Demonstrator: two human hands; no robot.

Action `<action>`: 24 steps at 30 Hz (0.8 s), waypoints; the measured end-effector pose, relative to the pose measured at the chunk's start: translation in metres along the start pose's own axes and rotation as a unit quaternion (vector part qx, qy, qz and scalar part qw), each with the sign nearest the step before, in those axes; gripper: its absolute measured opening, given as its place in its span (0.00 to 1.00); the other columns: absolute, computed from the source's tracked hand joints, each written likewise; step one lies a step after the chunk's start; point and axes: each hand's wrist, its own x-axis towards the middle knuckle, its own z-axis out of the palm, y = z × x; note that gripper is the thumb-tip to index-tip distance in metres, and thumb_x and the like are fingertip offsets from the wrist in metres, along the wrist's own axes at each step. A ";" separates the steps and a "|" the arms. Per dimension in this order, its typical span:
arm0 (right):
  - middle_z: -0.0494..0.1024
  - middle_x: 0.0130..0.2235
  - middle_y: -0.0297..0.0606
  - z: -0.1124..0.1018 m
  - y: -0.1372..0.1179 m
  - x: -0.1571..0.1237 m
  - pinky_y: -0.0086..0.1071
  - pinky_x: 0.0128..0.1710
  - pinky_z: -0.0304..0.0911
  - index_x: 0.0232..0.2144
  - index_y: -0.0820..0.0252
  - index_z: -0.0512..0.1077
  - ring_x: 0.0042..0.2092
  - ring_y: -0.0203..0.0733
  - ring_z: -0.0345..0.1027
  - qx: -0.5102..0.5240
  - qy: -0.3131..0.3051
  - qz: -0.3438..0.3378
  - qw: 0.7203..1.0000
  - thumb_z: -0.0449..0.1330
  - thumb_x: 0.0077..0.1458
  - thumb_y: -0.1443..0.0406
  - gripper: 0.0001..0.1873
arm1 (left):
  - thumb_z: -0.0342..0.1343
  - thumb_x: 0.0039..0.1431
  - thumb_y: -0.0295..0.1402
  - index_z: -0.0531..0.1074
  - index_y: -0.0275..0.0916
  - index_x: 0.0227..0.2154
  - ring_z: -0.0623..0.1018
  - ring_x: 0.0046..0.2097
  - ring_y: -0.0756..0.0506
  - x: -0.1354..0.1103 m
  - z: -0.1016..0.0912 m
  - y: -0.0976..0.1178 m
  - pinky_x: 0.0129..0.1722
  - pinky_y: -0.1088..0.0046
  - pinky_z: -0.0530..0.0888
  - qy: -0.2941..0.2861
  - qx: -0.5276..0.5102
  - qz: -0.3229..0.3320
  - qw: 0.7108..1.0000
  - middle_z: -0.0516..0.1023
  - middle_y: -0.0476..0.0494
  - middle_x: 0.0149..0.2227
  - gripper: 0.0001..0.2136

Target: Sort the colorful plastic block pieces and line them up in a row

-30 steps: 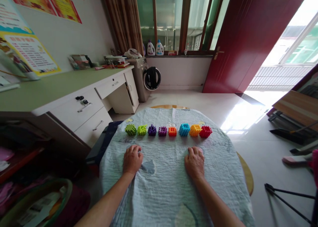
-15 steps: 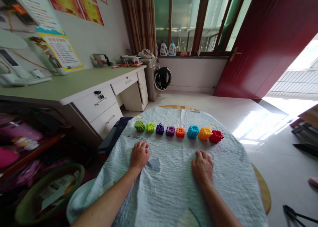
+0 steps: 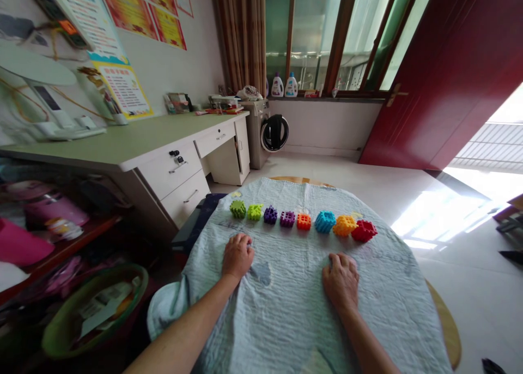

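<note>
left hand (image 3: 237,257) and right hand (image 3: 340,283): apart, empty, palms down on quilted cloth (image 3: 281,314) | plastic lattice cubes (image 3: 303,221): light, stiff, pinch at open edges

Eight plastic lattice blocks (image 3: 303,221), green through red, stand in one row across a pale blue cloth (image 3: 286,314).

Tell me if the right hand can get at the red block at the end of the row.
Probably yes: the right hand rests on the pale blue cloth near the red block, with only cloth between them.
</note>
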 end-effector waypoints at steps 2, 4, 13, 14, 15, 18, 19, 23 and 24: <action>0.71 0.54 0.47 -0.001 -0.001 0.000 0.41 0.55 0.54 0.46 0.61 0.73 0.59 0.52 0.56 -0.003 -0.005 -0.001 1.000 0.52 0.58 0.66 0.16 | 0.52 0.51 0.24 0.72 0.41 0.33 0.72 0.47 0.39 -0.002 0.003 -0.002 0.51 0.60 0.69 0.004 -0.012 0.000 1.000 0.75 0.41 0.41 0.08; 0.71 0.54 0.48 -0.001 -0.001 0.000 0.42 0.55 0.55 0.47 0.61 0.73 0.59 0.53 0.56 -0.006 -0.008 0.000 1.000 0.52 0.58 0.66 0.17 | 0.52 0.51 0.23 0.72 0.41 0.33 0.73 0.47 0.40 -0.003 0.007 -0.006 0.52 0.60 0.69 0.008 -0.034 0.002 0.999 0.75 0.41 0.41 0.09; 0.70 0.55 0.48 0.003 -0.001 0.000 0.43 0.56 0.55 0.49 0.61 0.71 0.61 0.54 0.54 -0.019 -0.012 0.000 1.000 0.51 0.59 0.66 0.18 | 0.63 0.47 0.33 0.59 0.35 0.57 0.59 0.66 0.32 0.077 -0.009 -0.060 0.63 0.50 0.60 0.143 -0.135 -0.035 0.980 0.60 0.27 0.61 0.33; 0.70 0.55 0.48 0.004 -0.001 0.000 0.43 0.56 0.55 0.49 0.61 0.71 0.61 0.54 0.54 -0.019 -0.011 0.000 1.000 0.51 0.58 0.66 0.18 | 0.65 0.44 0.34 0.58 0.34 0.59 0.56 0.68 0.31 0.095 -0.015 -0.065 0.64 0.50 0.58 0.130 -0.156 -0.031 0.979 0.58 0.27 0.63 0.38; 0.70 0.54 0.48 0.004 -0.001 0.000 0.43 0.56 0.55 0.48 0.61 0.71 0.60 0.54 0.54 -0.019 -0.010 0.000 1.000 0.51 0.58 0.66 0.17 | 0.67 0.41 0.36 0.56 0.35 0.60 0.56 0.68 0.32 0.113 -0.020 -0.070 0.65 0.52 0.58 0.101 -0.188 -0.028 0.976 0.58 0.27 0.64 0.42; 0.71 0.54 0.47 0.005 -0.001 0.001 0.43 0.56 0.55 0.48 0.60 0.72 0.60 0.54 0.55 -0.018 -0.005 0.001 1.000 0.51 0.57 0.66 0.17 | 0.66 0.43 0.48 0.60 0.36 0.58 0.63 0.65 0.35 0.158 -0.028 -0.079 0.63 0.57 0.61 0.002 -0.318 -0.098 0.943 0.64 0.29 0.63 0.40; 0.71 0.54 0.47 0.005 -0.001 0.001 0.43 0.56 0.55 0.47 0.60 0.72 0.60 0.53 0.55 -0.017 -0.003 0.001 1.000 0.52 0.57 0.66 0.17 | 0.62 0.47 0.52 0.62 0.35 0.56 0.67 0.63 0.36 0.168 -0.028 -0.080 0.61 0.58 0.63 -0.010 -0.351 -0.137 0.926 0.68 0.29 0.60 0.37; 0.71 0.54 0.47 0.006 -0.001 0.000 0.43 0.57 0.53 0.46 0.60 0.72 0.60 0.54 0.55 -0.014 0.005 0.000 1.000 0.51 0.57 0.67 0.16 | 0.41 0.56 0.64 0.71 0.32 0.45 0.77 0.51 0.37 0.183 -0.019 -0.082 0.53 0.57 0.71 -0.016 -0.376 -0.198 0.905 0.79 0.30 0.44 0.36; 0.71 0.54 0.47 0.006 -0.001 0.000 0.43 0.57 0.53 0.45 0.60 0.72 0.60 0.53 0.55 -0.014 0.007 -0.001 1.000 0.51 0.57 0.67 0.15 | 0.41 0.55 0.65 0.72 0.32 0.42 0.78 0.48 0.37 0.181 -0.016 -0.082 0.51 0.57 0.72 -0.013 -0.377 -0.201 0.904 0.80 0.32 0.40 0.37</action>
